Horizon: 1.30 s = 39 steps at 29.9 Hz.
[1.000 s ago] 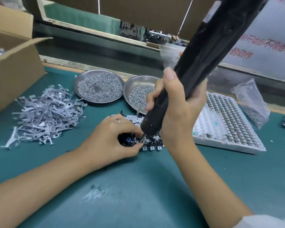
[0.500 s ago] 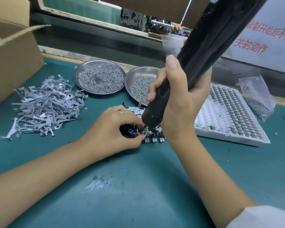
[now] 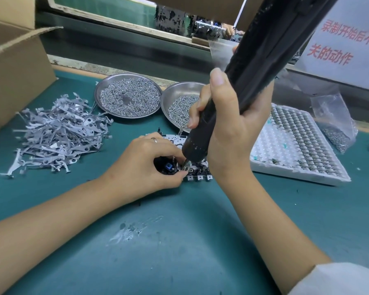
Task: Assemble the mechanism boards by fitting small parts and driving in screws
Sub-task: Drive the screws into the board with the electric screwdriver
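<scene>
Beneath right hand (image 3: pixel 228 128), mechanism board (image 3: pixel 197 174) half-hidden

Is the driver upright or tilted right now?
Tilted. The driver leans up and to the right from its tip at the board, gripped by the right hand.

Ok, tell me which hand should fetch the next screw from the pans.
Probably the left. The left hand only steadies the board, and the pan of screws lies just beyond it. The right hand is wrapped around the screwdriver.
</scene>
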Each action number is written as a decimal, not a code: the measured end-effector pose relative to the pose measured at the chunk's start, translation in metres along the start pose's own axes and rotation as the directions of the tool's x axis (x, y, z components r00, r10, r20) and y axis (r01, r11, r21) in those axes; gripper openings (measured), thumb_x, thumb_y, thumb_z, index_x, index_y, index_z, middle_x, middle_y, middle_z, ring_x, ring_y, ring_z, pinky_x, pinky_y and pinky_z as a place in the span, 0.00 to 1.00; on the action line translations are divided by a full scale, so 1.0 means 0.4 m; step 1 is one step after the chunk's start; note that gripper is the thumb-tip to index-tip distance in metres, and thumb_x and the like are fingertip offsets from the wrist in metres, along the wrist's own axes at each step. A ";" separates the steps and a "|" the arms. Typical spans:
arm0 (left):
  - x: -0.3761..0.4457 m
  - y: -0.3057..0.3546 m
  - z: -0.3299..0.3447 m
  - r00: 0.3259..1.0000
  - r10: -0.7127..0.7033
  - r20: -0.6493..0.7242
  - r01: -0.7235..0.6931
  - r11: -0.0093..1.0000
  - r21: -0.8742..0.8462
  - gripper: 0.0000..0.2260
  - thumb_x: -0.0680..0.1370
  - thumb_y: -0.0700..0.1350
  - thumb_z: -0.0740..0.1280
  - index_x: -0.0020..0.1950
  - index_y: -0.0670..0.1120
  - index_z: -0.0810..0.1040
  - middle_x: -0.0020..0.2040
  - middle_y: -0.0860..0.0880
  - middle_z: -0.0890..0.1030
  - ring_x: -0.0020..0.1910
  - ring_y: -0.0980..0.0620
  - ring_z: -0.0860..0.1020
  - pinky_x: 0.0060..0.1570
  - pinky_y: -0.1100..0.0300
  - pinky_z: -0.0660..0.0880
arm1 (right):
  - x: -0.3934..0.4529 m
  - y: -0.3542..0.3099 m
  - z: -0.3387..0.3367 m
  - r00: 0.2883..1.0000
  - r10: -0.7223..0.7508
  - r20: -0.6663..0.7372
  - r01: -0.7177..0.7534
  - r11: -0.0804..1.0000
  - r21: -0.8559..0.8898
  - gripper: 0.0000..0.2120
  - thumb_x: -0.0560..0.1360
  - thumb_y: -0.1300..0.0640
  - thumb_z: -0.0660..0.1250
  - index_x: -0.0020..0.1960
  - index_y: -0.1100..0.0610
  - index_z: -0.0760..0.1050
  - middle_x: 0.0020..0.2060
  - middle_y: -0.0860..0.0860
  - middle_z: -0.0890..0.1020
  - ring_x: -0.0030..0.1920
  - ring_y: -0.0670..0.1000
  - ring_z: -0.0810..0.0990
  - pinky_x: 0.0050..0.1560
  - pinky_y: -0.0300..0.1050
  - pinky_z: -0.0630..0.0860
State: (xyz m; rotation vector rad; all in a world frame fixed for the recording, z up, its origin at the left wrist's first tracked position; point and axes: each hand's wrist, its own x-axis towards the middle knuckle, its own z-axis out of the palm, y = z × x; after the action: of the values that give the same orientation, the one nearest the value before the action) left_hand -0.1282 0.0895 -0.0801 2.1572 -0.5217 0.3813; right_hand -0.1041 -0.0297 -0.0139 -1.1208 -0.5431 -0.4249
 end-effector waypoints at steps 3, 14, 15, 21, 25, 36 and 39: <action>-0.001 -0.003 0.001 1.000 0.003 0.000 -0.003 1.000 0.006 0.09 0.65 0.45 0.73 0.42 0.43 0.84 0.38 0.52 0.83 0.41 0.50 0.76 0.48 0.54 0.74 | -0.002 0.001 0.000 1.000 -0.007 -0.008 0.006 1.000 -0.016 0.09 0.75 0.68 0.61 0.45 0.59 0.61 0.24 0.51 0.70 0.20 0.54 0.67 0.23 0.42 0.66; -0.004 -0.003 0.001 1.000 -0.010 0.003 0.010 1.000 -0.001 0.09 0.66 0.41 0.77 0.44 0.48 0.85 0.39 0.55 0.83 0.42 0.52 0.77 0.50 0.58 0.73 | 0.019 0.001 -0.036 0.995 -0.035 -0.094 0.028 0.997 -0.075 0.10 0.74 0.63 0.65 0.47 0.59 0.64 0.28 0.54 0.70 0.20 0.52 0.70 0.24 0.40 0.68; -0.004 -0.002 0.001 1.000 -0.005 0.002 0.005 1.000 0.004 0.09 0.66 0.41 0.77 0.44 0.47 0.85 0.39 0.54 0.83 0.42 0.52 0.77 0.50 0.58 0.73 | 0.019 0.007 -0.036 0.996 -0.005 -0.089 -0.003 0.996 -0.093 0.09 0.74 0.63 0.65 0.46 0.59 0.63 0.28 0.54 0.70 0.20 0.52 0.69 0.24 0.40 0.68; -0.006 0.001 0.003 1.000 0.002 -0.011 -0.002 1.000 0.029 0.08 0.66 0.42 0.77 0.44 0.47 0.85 0.38 0.54 0.82 0.41 0.53 0.76 0.49 0.60 0.72 | 0.021 0.011 -0.042 0.997 0.039 -0.069 -0.045 0.995 -0.089 0.09 0.75 0.63 0.64 0.46 0.58 0.62 0.26 0.51 0.70 0.20 0.52 0.69 0.23 0.41 0.67; -0.003 -0.001 -0.001 1.000 0.014 0.003 -0.014 0.999 0.028 0.09 0.66 0.40 0.78 0.45 0.47 0.85 0.38 0.57 0.81 0.41 0.55 0.75 0.49 0.63 0.71 | 0.020 0.004 -0.052 0.997 0.063 -0.042 -0.069 0.988 -0.141 0.10 0.76 0.61 0.66 0.52 0.58 0.65 0.32 0.56 0.72 0.25 0.52 0.73 0.29 0.43 0.73; 0.016 -0.014 -0.024 0.918 -0.217 -0.331 0.139 0.960 -0.242 0.07 0.77 0.48 0.62 0.50 0.56 0.79 0.40 0.59 0.82 0.43 0.64 0.78 0.50 0.67 0.73 | -0.165 0.044 -0.110 0.902 0.106 0.419 0.316 0.501 -0.806 0.14 0.75 0.53 0.63 0.57 0.59 0.77 0.50 0.53 0.79 0.50 0.52 0.78 0.51 0.47 0.74; 0.021 -0.026 -0.030 0.874 -0.253 -0.415 0.160 0.956 -0.246 0.10 0.79 0.49 0.59 0.52 0.54 0.79 0.41 0.57 0.82 0.42 0.62 0.77 0.49 0.60 0.74 | -0.181 0.061 -0.076 0.743 0.330 0.582 0.548 0.199 -0.812 0.17 0.77 0.49 0.63 0.63 0.54 0.76 0.59 0.58 0.77 0.57 0.62 0.75 0.55 0.54 0.72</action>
State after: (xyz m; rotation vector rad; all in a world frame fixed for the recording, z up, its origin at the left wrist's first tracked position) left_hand -0.1169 0.1027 -0.0764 1.8238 -0.0627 0.6482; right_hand -0.1416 -0.0449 -0.0856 -2.6536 -1.0783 -0.5128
